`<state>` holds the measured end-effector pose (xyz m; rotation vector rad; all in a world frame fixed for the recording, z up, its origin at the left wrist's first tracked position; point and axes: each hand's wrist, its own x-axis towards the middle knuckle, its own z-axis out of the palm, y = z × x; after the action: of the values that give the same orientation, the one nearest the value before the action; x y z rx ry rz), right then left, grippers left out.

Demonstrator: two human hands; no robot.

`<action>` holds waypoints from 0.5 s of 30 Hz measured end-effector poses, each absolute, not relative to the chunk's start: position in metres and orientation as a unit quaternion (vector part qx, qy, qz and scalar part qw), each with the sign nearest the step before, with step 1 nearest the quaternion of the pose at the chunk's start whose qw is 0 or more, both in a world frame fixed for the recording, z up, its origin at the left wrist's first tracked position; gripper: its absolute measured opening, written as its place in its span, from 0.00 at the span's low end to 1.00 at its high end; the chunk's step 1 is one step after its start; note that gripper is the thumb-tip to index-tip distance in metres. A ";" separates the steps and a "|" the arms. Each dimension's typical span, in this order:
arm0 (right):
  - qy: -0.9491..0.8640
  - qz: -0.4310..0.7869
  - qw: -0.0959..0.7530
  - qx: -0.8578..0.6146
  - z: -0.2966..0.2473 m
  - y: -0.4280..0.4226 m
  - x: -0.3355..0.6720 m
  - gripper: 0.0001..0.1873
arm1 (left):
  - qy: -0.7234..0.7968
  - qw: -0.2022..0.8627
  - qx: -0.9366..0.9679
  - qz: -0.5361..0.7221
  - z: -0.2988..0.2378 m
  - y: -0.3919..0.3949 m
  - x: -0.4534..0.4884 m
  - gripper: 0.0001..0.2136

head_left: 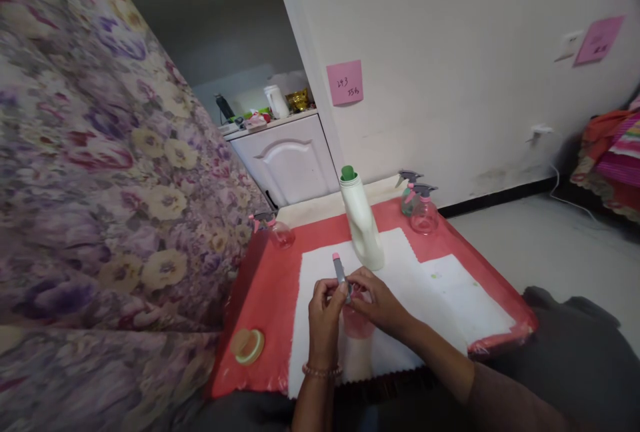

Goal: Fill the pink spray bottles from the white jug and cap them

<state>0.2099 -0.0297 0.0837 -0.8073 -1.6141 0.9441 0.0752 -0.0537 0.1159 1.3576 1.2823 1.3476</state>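
A bracelet [321, 371] of small, rounded, pinkish beads circles the wrist of the left hand [327, 305] in a single strand. The right arm [440, 355] wears a dull greyish-brown sleeve [505, 395], its weave too dim to make out.

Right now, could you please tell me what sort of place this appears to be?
Probably a room in a home: a floral curtain hangs near a white cupboard, with a red-covered table in front.

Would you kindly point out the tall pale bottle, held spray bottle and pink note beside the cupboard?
Tall pale bottle [365, 231], head view: its body.
Held spray bottle [358, 324], head view: its lower body.
Pink note [345, 83], head view: the paper's centre.
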 end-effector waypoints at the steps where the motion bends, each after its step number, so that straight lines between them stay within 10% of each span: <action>1: -0.679 0.398 0.521 -0.330 0.084 -0.028 0.211 0.09 | 0.508 0.409 0.537 0.535 0.116 -0.054 0.076 0.12; 15: -0.602 0.323 0.579 -0.445 0.072 -0.039 0.188 0.11 | 0.516 0.379 0.535 0.551 0.112 -0.056 0.080 0.12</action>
<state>0.1877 -0.0390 0.0716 -1.0418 -1.4070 0.7554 0.0796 -0.0563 0.1123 1.3680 1.3172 1.4090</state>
